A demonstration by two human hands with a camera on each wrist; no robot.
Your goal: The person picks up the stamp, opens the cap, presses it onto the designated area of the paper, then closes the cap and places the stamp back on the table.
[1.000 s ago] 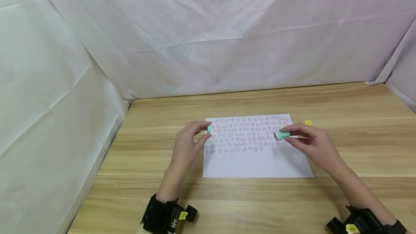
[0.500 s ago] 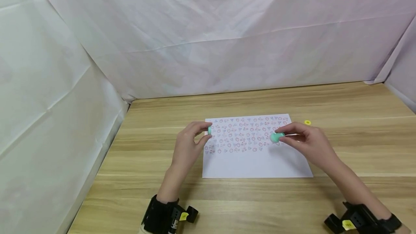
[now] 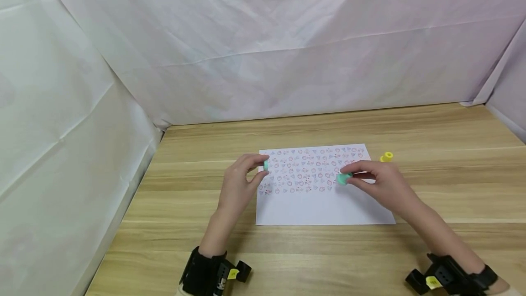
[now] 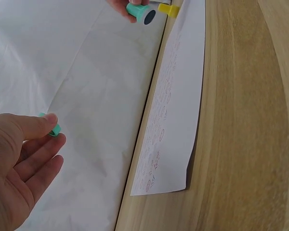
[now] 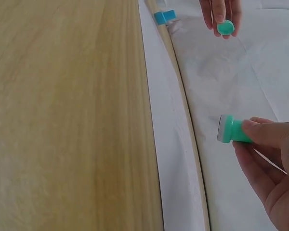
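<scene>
Head view showed the right hand pinching a green stamp by its body, stamp face poking out past the fingertips toward the left, low over the stamped paper sheet. Left hand pinched the small green cap between thumb and forefinger at the sheet's left edge. Risk, as judged: a tilted stamp could smear or print over existing marks; the light cap pinch could slip. Yellow stamp stood just right of the paper on the wooden table.
</scene>
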